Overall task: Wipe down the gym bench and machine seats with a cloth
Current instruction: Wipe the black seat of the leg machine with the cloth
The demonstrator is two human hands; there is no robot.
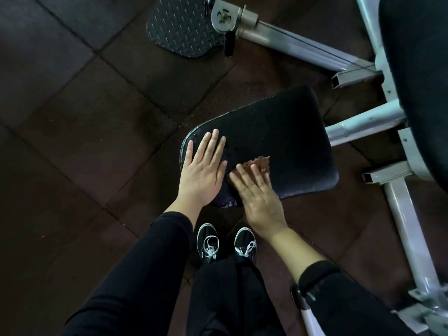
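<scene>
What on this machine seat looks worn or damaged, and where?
The seat pad looks frayed along its near-left edge beside the left hand, and torn near the corner by the right hand, which presses the cloth.

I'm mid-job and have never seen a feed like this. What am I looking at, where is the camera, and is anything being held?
There is one picture, from a camera worn on the person's head, looking down at their own arms and shoes. No robot is involved. The dark padded slab is a machine seat, fixed to a grey metal frame on the right. The left hand lies flat on the seat's near edge, fingers straight. The right hand presses a brown cloth flat against the seat; the fingers are straight, so it pushes the cloth rather than gripping it. Small droplets dot the seat. A ridged metal footplate sits on the floor farther off.
</scene>
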